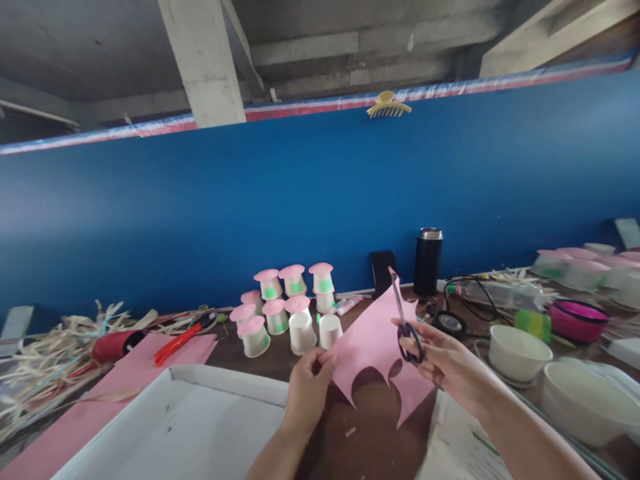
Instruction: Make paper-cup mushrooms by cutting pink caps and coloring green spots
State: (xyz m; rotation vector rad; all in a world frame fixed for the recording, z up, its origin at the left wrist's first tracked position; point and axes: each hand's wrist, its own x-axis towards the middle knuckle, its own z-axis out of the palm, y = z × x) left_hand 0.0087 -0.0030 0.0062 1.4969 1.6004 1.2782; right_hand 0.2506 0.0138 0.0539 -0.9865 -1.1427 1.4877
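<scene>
My left hand [307,390] pinches the left edge of a pink paper sheet [373,347] that has curved pieces cut out of its lower edge. In my right hand [443,360] are black-handled scissors [403,317], fingers through the loops, blades pointing up along the sheet's right part. Behind the sheet stands a cluster of small white paper cups with pink caps and green patches [287,303], two of them plain white and upside down.
A white tray [170,427] lies at the front left, with pink sheets [135,367], red-handled pliers [177,343] and straw strips [45,367] beyond. A black flask [429,260], dark phone [384,270], cable, white bowls [517,350] and a pink bowl [577,320] stand right. A blue wall backs the table.
</scene>
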